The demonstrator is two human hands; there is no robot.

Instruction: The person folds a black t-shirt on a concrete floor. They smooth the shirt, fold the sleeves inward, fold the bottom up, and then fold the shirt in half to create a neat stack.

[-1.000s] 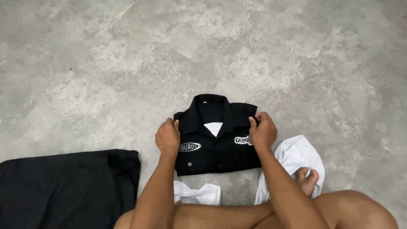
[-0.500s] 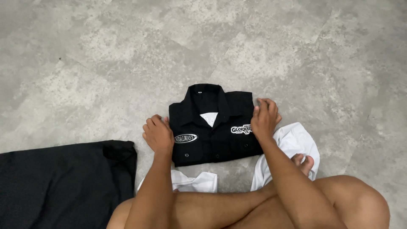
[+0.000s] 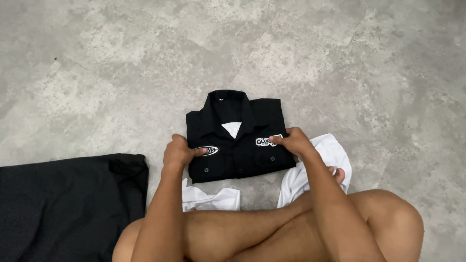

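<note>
A black collared shirt (image 3: 233, 123), folded into a neat rectangle with two oval chest patches, lies on the grey floor in front of me. My left hand (image 3: 178, 152) grips its left edge, thumb on the left patch. At the right edge my right hand (image 3: 292, 141) pinches the fabric beside the right patch. A little white shows inside the collar.
A white garment (image 3: 325, 162) lies crumpled under the shirt's near edge and beside my crossed bare legs (image 3: 291, 228). Another black cloth (image 3: 68, 199) is spread flat at the lower left. The floor (image 3: 121, 63) is mottled grey concrete.
Both hands have slid from the shirt's upper sides down to its lower corners, and now pinch the edges. The shirt has stayed folded in place.
</note>
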